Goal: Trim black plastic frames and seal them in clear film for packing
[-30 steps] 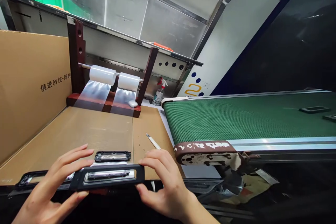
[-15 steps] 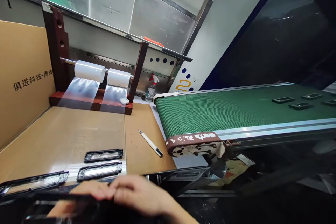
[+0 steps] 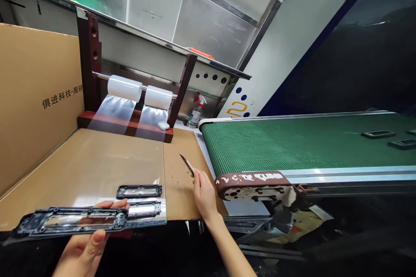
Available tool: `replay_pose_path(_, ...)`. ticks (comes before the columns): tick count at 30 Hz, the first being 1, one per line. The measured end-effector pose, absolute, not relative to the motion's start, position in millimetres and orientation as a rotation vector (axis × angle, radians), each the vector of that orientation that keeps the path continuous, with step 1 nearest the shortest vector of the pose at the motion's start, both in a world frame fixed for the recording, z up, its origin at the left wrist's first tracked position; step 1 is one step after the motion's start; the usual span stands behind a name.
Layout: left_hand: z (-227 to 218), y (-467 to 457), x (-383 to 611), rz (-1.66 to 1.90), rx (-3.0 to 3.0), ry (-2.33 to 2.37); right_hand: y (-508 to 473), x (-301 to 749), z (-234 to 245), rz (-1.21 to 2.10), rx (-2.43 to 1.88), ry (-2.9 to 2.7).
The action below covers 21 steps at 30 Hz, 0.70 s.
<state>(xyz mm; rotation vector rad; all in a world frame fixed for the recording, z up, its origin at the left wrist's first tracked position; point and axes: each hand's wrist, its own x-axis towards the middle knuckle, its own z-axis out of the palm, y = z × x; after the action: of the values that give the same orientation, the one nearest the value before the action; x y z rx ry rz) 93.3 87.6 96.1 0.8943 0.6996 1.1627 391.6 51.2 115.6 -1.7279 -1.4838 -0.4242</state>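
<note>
Holding black frame, right hand at craft knife

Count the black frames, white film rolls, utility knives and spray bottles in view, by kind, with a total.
Black frames: 6, one cut off at the right edge
White film rolls: 2
Utility knife: 1
Spray bottle: 1
Total: 10

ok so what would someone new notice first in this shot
The green mesh conveyor belt stretches across the right side. Two white rolls of clear film sit on a dark red stand at the back. In front, the left hand holds up a long black frame, while the right hand is at a utility knife.
</note>
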Motion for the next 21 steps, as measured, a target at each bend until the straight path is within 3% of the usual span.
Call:
replay_pose_path(7, 97, 92, 85, 1.165, 0.754, 0.633, 23, 333, 162, -0.115, -1.481, -1.917)
replay_pose_path(14, 119, 81, 82, 1.15, 0.509, 0.735, 5, 304, 187, -0.517, -1.259, -2.082)
replay_pose_path(21, 120, 77, 82, 1.139, 0.539, 0.731, 3, 303, 190, -0.54, -1.258, -2.098)
